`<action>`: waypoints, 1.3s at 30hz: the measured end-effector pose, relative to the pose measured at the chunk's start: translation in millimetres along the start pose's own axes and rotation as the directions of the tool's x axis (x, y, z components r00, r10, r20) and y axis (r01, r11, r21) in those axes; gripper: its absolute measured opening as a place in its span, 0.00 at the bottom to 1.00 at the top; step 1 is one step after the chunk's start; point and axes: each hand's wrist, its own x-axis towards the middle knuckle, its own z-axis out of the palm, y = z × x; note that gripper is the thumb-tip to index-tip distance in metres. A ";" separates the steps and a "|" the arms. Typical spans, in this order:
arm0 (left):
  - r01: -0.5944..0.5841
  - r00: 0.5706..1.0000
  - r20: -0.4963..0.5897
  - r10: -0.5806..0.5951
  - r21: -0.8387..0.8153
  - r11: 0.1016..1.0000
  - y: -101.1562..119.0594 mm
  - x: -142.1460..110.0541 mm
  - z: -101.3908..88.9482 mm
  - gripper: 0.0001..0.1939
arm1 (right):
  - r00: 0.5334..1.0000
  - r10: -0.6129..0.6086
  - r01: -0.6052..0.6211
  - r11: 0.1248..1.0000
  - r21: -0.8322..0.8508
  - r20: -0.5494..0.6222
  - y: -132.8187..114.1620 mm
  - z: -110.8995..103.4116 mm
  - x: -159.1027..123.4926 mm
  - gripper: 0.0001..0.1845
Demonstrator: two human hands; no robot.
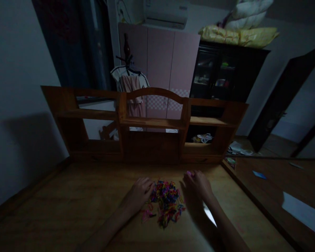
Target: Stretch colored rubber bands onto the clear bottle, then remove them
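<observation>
A loose pile of small colourful bands [168, 196], which look like hair ties, lies on the wooden tabletop [99, 196]. My left hand [141, 191] rests against the pile's left edge, fingers curled inward; what they hold, if anything, is hidden. Below it, some pink bands [147, 215] lie a little apart from the main heap. To the right of the pile, my right hand [198, 182] is closed with a small pink hair tie [189, 173] showing at its fingertips. Dim light hides the finer detail of both hands.
A wooden shelf unit [153, 122] stands along the table's far edge, and a white wall [23, 105] rises at left. A bright white patch [210, 216] shows beside my right forearm. Beyond the raised right edge [252, 197] lies a brown surface with a white sheet [304, 211].
</observation>
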 end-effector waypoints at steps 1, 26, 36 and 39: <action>0.007 1.000 0.009 -0.006 -0.009 1.000 0.9 -0.8 -1.3 0.16 | 1.000 0.001 -0.001 1.000 0.009 -0.023 -2.6 -2.9 -1.5 0.19; 0.301 0.950 -0.023 -0.312 -0.208 0.931 -46.4 -5.7 1.0 0.19 | 0.999 0.047 -0.048 0.977 -0.209 -0.007 10.2 -22.4 -14.5 0.23; 0.275 0.958 -0.020 -0.285 -0.208 0.939 -52.0 -5.0 3.1 0.17 | 0.969 0.245 -0.246 0.969 0.000 0.020 6.8 -13.6 -13.4 0.26; 0.270 0.960 -0.018 -0.279 -0.208 0.940 -54.4 -5.0 3.7 0.18 | 0.974 0.223 -0.223 0.975 0.011 0.030 5.6 -11.0 -13.4 0.25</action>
